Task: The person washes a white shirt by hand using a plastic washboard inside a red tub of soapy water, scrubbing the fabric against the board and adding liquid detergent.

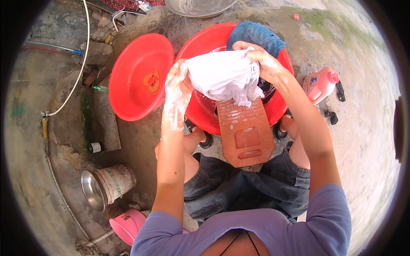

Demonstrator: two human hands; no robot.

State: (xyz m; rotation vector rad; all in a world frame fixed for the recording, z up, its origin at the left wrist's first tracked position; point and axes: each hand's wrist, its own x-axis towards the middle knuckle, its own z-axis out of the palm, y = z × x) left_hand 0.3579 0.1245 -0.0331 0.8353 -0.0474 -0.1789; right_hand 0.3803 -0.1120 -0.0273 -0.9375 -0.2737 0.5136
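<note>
A wet white cloth garment (221,72) is stretched between my two hands above a large red plastic basin (205,40). My left hand (178,78), with suds on its palm and wrist, grips the cloth's left edge. The right edge is bunched in my right hand (261,60). Below the cloth, a brown washboard (246,128) leans into the basin, its lower end towards my lap. Blue denim (256,35) hangs over the basin's far right rim, and dark cloth (267,89) lies partly hidden beneath my right hand.
Left of the basin stands a tilted red basin (134,73). A pink detergent bottle (320,84) and dark socks (331,117) are at the right. A metal basin (200,8) is beyond. Lower left are a bucket with a metal bowl (93,190) and a pink basin (128,225).
</note>
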